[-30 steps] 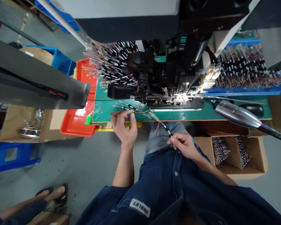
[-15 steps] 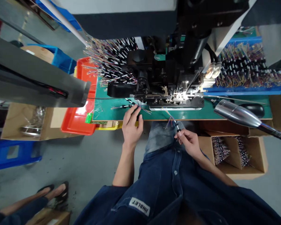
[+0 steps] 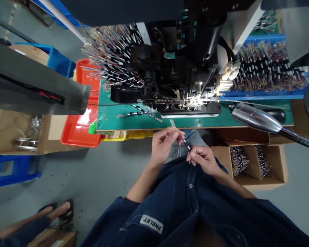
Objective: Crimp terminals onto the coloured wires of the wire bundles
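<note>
Between my two hands is a short wire harness (image 3: 186, 144) with a black-and-white sleeve and thin coloured wires fanning out at its end. My right hand (image 3: 202, 158) is closed on the sleeved part, low in front of my lap. My left hand (image 3: 164, 142) pinches the loose coloured wires at the upper end, just below the bench edge. Other wire harnesses (image 3: 137, 113) lie on the green bench top (image 3: 110, 122), left of the black machine (image 3: 180, 99). A bright light falls on the machine's working point.
Piles of harnesses (image 3: 115, 55) rise behind the machine on the left, and more fill a blue tray (image 3: 262, 94) on the right. A red tray (image 3: 69, 135) stands left. A metal lamp head (image 3: 254, 118) juts over the right bench. A divided cardboard box (image 3: 273, 183) sits below.
My left hand has left the harnesses on the bench, moving right and down to pinch the wires of the one in my right hand. The camera view has shifted slightly.
</note>
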The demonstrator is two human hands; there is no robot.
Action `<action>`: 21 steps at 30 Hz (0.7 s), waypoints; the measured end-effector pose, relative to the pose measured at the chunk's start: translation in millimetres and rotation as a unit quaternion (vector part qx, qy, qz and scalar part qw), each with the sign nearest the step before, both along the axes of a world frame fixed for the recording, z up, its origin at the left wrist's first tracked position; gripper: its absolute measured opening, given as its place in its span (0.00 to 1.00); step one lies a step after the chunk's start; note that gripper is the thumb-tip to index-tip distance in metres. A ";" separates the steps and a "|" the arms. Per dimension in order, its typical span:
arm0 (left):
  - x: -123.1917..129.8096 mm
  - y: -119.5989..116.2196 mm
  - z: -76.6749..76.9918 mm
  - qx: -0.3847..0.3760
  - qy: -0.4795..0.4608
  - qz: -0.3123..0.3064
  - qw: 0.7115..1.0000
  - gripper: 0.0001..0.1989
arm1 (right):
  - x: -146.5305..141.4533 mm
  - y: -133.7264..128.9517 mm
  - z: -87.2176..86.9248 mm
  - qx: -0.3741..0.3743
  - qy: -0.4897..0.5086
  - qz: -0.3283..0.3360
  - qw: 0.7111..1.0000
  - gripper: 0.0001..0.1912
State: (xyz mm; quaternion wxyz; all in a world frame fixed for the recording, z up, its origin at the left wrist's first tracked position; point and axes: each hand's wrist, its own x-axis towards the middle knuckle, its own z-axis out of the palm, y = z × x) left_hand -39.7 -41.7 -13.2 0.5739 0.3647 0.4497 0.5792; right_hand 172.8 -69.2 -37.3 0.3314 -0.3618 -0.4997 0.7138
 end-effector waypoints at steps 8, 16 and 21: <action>14.2 4.3 13.0 -0.055 -0.040 -0.023 0.997 0.22 | 10.7 10.6 -2.0 0.089 -0.036 0.009 0.995 0.28; 14.1 5.3 14.1 -0.060 -0.053 -0.095 0.992 0.17 | 10.0 16.7 -7.3 0.092 -0.034 -0.008 0.995 0.29; 15.2 7.3 13.3 -0.074 -0.063 -0.111 0.989 0.16 | 8.8 12.1 -15.0 0.091 -0.026 -0.025 0.995 0.27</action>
